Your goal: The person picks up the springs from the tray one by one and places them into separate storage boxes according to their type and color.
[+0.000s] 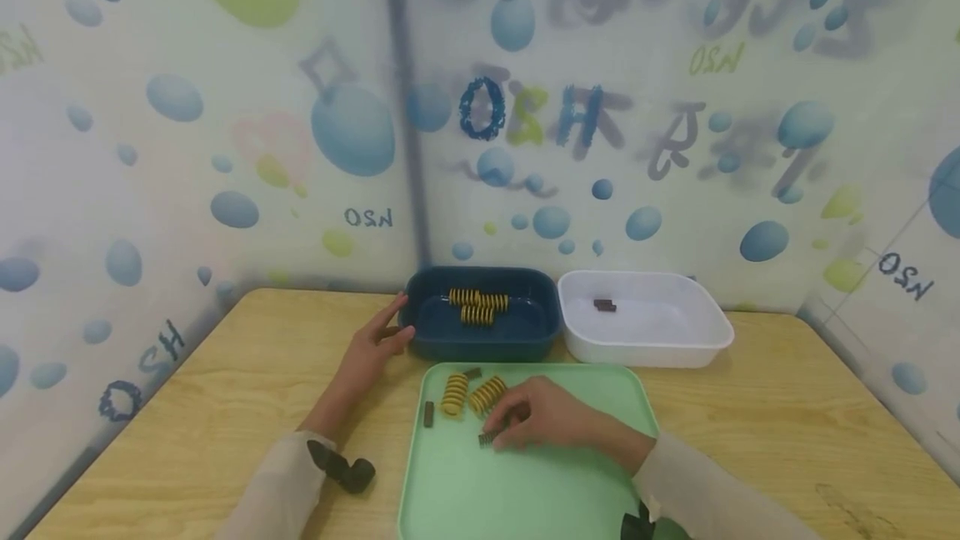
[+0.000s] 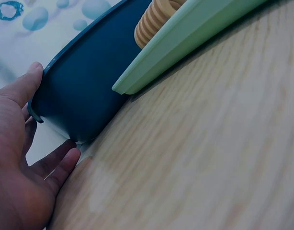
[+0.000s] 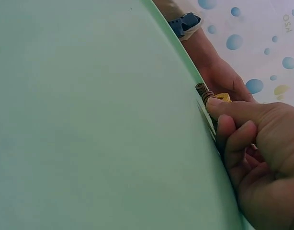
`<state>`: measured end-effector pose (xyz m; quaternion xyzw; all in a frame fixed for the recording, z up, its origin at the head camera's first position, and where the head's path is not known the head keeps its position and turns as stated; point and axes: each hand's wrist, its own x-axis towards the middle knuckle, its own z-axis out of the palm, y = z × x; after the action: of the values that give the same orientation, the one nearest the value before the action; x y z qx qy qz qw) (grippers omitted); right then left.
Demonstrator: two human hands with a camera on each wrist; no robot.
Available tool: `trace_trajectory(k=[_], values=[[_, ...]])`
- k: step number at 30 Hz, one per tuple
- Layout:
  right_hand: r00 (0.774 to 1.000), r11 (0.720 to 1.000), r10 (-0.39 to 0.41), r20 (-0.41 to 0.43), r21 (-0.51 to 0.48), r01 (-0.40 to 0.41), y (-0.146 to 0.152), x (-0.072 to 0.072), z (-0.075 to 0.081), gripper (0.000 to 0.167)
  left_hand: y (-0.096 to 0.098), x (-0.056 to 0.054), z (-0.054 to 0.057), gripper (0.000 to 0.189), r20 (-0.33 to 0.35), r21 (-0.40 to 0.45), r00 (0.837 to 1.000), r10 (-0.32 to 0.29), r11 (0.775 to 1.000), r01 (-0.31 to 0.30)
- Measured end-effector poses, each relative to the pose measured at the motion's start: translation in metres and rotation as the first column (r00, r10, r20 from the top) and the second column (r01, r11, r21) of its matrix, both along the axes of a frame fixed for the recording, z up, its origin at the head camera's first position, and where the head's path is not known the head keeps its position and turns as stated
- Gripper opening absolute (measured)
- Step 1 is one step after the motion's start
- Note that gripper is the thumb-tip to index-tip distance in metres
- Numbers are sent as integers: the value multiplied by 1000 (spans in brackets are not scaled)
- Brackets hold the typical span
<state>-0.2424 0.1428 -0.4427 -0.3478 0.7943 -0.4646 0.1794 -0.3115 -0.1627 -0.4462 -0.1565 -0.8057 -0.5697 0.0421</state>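
From my station, I see the right hand (image 1: 551, 415) pinching a small dark spring (image 1: 486, 440) between thumb and index finger, over the green tray (image 1: 525, 494). Contact between spring and tray: cannot tell. Two yellow springs (image 1: 453, 395) lie near it, toward the far edge; bare tray surface extends toward the near edge. My left hand (image 1: 375, 344) has its fingers spread at the blue bin's (image 1: 487, 350) left rim, with the white bin (image 1: 652, 355) just beside its right wall.

The head camera looks forward and down across the worktop (image 1: 750, 407); the wrist cameras sit low and close, tilted, both catching the green tray (image 2: 185, 39) and the left hand (image 2: 17, 158).
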Motion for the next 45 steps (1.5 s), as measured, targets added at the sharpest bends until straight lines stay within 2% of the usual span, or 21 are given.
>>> trace_trajectory(k=[5,9,16,21,24,31,37,45], values=[[1000,1000,-4,19,-7,4,0,1,2,17,0,0,-1,60,1,7,1000,-5,1000,5],[1000,1000,-3,-11,-16,3,1,1,5,17,0,0,-1,59,11,19,1000,-5,1000,5],[999,999,-34,10,-12,34,1,3,20,15,-1,0,-1,59,0,35,1000,-22,999,22],[1000,999,-9,-8,-32,9,1,4,29,15,-1,-1,-2,59,8,27,1000,-18,999,18],[1000,999,5,-27,-41,-6,2,5,33,16,0,2,2,59,15,30,1000,-26,999,25],[997,998,-2,-75,-57,-2,11,1,42,16,6,19,24,59,22,30,999,-40,999,39],[988,998,-70,-134,-17,68,27,-3,55,15,7,21,27,58,28,22,999,-33,999,32],[979,991,-128,-156,-44,123,48,-8,68,15,6,20,26,58,27,41,999,-43,998,42]])
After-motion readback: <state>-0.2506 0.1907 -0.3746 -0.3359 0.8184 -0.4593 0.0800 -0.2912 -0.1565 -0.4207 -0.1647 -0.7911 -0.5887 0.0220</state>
